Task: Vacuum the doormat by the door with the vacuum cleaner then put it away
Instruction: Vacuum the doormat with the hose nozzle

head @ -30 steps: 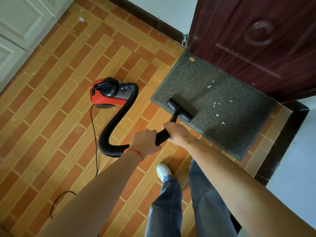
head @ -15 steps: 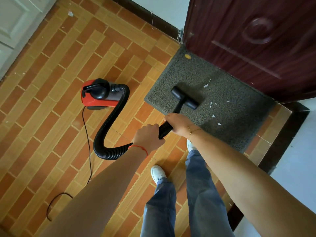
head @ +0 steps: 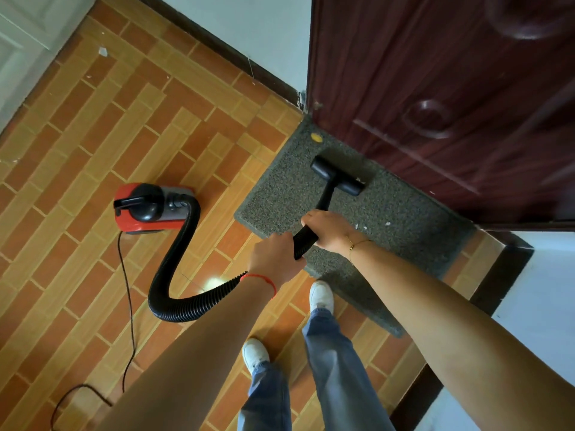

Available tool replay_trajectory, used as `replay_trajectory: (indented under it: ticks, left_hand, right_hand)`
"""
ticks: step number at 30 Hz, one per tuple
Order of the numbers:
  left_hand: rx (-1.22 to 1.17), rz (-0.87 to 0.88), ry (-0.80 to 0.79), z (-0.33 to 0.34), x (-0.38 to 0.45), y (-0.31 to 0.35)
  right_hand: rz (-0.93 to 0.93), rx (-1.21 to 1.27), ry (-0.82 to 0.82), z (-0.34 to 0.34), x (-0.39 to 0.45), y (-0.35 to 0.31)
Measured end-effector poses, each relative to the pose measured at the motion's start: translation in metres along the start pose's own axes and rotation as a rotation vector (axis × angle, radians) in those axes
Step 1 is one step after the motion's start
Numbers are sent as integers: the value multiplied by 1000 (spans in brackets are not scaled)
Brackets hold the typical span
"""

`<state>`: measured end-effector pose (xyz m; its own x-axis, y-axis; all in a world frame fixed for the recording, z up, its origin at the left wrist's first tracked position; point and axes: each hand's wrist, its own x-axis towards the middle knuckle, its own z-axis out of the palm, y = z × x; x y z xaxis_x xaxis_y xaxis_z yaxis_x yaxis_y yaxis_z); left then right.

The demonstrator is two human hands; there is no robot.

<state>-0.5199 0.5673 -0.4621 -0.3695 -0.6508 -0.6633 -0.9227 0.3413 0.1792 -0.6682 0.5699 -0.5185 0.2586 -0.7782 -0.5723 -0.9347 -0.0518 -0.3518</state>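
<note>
A grey speckled doormat (head: 401, 219) lies on the floor in front of a dark red door (head: 451, 88). The black vacuum nozzle (head: 337, 179) rests on the mat's far part, close to the door. My right hand (head: 326, 229) grips the black ribbed hose (head: 183, 269) just behind the nozzle tube, and my left hand (head: 273, 259) grips the hose a little further back. The hose loops left to the red and black vacuum body (head: 149, 208) standing on the tiles. A yellow spot (head: 316, 137) and a few white scraps (head: 387, 223) lie on the mat.
The vacuum's black power cord (head: 126, 306) trails over the orange brick-pattern tiles towards the bottom left. My feet in white shoes (head: 322, 295) stand at the mat's near edge. A white cabinet (head: 21, 42) is at the upper left. A white scrap (head: 102, 51) lies on the tiles.
The nozzle has been pushed across the mat from its near edge towards the door. Most white scraps in its path are no longer visible. I have stepped closer to the mat.
</note>
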Motion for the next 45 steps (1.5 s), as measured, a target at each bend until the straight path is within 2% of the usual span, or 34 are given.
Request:
replay_trajectory:
  ticks: [9, 17, 33, 45]
  left_hand:
    - [12, 20, 4, -32, 51, 54]
    - [15, 29, 11, -43, 61, 68]
    - [83, 30, -19, -20, 5, 25]
    - [145, 71, -36, 27, -65, -48]
  right_hand:
    - [20, 40, 33, -35, 9, 68]
    - [8, 64, 52, -46, 5, 85]
    - [7, 87, 44, -7, -13, 20]
    - [58, 114, 55, 54, -35, -76]
